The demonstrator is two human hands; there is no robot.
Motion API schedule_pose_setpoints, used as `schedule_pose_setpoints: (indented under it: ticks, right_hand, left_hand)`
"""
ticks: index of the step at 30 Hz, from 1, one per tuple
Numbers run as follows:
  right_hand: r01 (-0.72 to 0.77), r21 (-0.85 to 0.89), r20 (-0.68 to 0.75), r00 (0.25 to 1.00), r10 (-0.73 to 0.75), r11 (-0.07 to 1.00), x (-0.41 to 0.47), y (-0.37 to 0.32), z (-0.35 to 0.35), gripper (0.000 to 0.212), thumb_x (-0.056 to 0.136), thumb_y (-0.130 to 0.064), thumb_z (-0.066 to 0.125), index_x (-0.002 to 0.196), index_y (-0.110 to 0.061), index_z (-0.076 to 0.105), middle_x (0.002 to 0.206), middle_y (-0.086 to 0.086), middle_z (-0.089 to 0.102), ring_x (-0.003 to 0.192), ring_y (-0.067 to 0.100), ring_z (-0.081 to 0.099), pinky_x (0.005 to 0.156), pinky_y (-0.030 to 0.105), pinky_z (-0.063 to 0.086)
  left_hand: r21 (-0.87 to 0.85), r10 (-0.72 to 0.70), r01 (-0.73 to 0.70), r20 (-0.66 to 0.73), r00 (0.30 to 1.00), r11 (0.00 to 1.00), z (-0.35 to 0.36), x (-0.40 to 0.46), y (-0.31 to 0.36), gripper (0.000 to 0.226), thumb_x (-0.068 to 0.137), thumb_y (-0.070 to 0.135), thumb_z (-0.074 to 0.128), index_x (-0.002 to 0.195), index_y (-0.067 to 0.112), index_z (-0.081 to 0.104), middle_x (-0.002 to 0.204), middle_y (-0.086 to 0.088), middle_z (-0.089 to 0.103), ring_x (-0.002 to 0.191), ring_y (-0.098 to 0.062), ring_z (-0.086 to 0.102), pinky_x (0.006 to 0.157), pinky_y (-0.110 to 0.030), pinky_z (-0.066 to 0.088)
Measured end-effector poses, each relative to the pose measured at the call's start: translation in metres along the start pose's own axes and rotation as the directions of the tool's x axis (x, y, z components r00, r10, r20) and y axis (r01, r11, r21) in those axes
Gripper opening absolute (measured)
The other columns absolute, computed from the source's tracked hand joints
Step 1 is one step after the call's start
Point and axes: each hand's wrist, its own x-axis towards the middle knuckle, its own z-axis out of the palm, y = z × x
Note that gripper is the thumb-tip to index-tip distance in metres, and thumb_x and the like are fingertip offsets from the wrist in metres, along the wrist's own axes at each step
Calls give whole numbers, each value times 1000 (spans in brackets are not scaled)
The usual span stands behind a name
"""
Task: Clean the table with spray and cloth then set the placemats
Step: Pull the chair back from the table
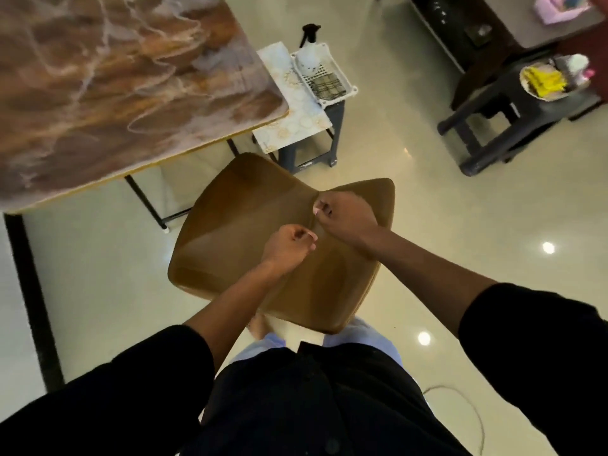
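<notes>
The table (98, 93) with a brown marbled top fills the upper left. To its right, a grey stool (337, 133) carries pale patterned placemats (296, 108) and a white basket (343, 72). In the basket are a white spray bottle (307, 59) with a black head and a folded checked cloth (329, 87). Directly below me is a brown chair (237, 225). My left hand (289, 246) and my right hand (345, 215) both curl their fingers on the chair's backrest, close together, far from the basket.
A dark low stool (487, 113) at the right holds a bowl with yellow items (543, 83). Dark furniture (460, 34) stands at the top right. A thin cable (467, 403) loops on the glossy floor, and a black floor strip (29, 291) runs along the left.
</notes>
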Motion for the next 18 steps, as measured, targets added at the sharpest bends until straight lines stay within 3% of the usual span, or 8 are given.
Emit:
schedule_pose_setpoints:
  ticks: [3, 5, 8, 13, 15, 18]
  right_hand:
    - [197, -266, 203, 968, -145, 943, 27, 15, -2, 22, 101, -34, 53, 99, -19, 70, 97, 3, 72, 86, 20, 65, 79, 37, 57]
    - [374, -435, 366, 905, -219, 819, 42, 24, -5, 21, 102, -35, 52, 97, -19, 63, 104, 7, 69, 95, 25, 60, 87, 41, 49]
    - [564, -556, 550, 800, -238, 610, 65, 41, -7, 10, 102, -33, 53, 99, -24, 56, 115, 7, 65, 112, 27, 54, 104, 48, 38]
    - [643, -633, 617, 755, -222, 430, 97, 69, -2, 24, 100, -32, 53, 118, -22, 65, 123, 9, 63, 117, 30, 51, 104, 50, 35]
    - [636, -648, 621, 760, -193, 419, 105, 78, -2, 32, 99, -32, 50, 126, -22, 64, 128, 10, 61, 122, 32, 50, 104, 51, 35]
    - [562, -669, 606, 791, -80, 487, 114, 87, 0, 43, 100, -35, 45, 138, -21, 58, 135, 12, 57, 127, 35, 47, 105, 53, 36]
  left_hand:
    - [41, -81, 83, -59, 995, 996, 13, 10, -4, 20, 108, 34, 62, 99, 27, 78, 99, 0, 80, 90, -24, 76, 85, -47, 63]
    - [122, -138, 151, -107, 985, 981, 24, 12, -6, 23, 108, 34, 59, 107, 24, 80, 107, -2, 80, 94, -24, 74, 80, -38, 58]
    - [214, -317, 354, -189, 929, 910, 49, 12, -17, 30, 105, 40, 58, 118, 21, 77, 124, -9, 76, 114, -35, 71, 89, -37, 52]
    - [180, -609, 632, -172, 774, 753, 86, 3, -34, 48, 104, 42, 55, 143, 15, 61, 146, -16, 64, 131, -38, 62, 110, -50, 53]
    - [107, -694, 722, -209, 689, 684, 94, -5, -33, 49, 103, 45, 55, 144, 18, 60, 146, -15, 61, 132, -38, 60, 113, -56, 49]
    - [21, -790, 819, -250, 560, 574, 101, -15, -36, 54, 103, 48, 53, 147, 18, 59, 153, -15, 55, 137, -39, 56, 113, -59, 49]
